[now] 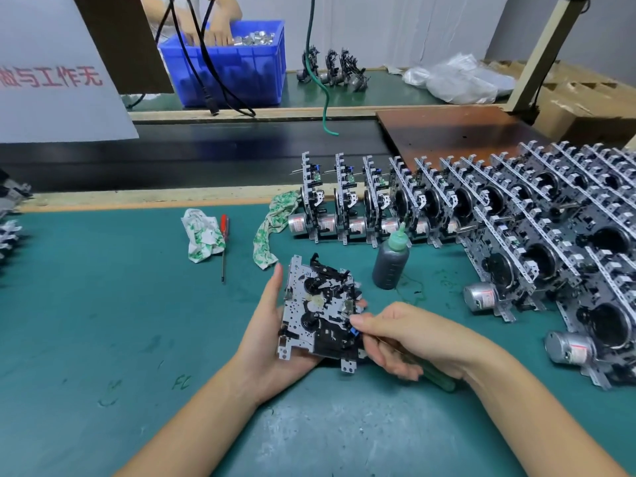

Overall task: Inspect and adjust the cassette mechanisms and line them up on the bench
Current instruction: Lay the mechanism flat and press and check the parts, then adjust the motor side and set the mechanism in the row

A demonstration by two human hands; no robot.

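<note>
A cassette mechanism, a grey metal plate with black parts, lies face up in my left hand, which holds it from below and from the left above the green mat. My right hand grips a green-handled tool and pinches at the mechanism's right edge near a small blue part. A long row of cassette mechanisms stands upright along the bench's back and right side.
A dark bottle with a green nozzle stands just behind the held unit. A red screwdriver and two crumpled cloths lie to the left. Another person's hands reach into a blue bin beyond the conveyor.
</note>
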